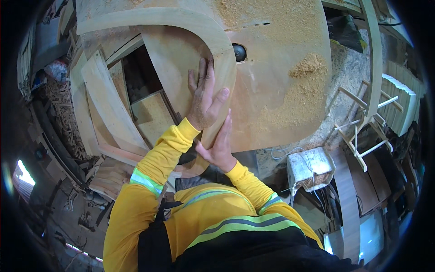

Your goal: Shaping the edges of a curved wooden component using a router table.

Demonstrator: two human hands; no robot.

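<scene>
A large curved wooden frame, pale and rounded at its corner, lies on the sawdust-covered worktable. My left hand grips its right side, fingers stretched along the inner edge and thumb over the top. Nearer to me, my right hand holds the same side from the outer edge, its thumb reaching across and its fingers pointing away along the wood. Just right of the frame's bend, a round dark metal spindle shows in a hole in the tabletop. Whether it turns I cannot tell.
Sawdust is heaped on the table's right part. Curved wooden pieces stand at the left beside a dark opening. A dusty white box with wires sits below the table's right edge, and a thin-legged wooden rack stands farther right.
</scene>
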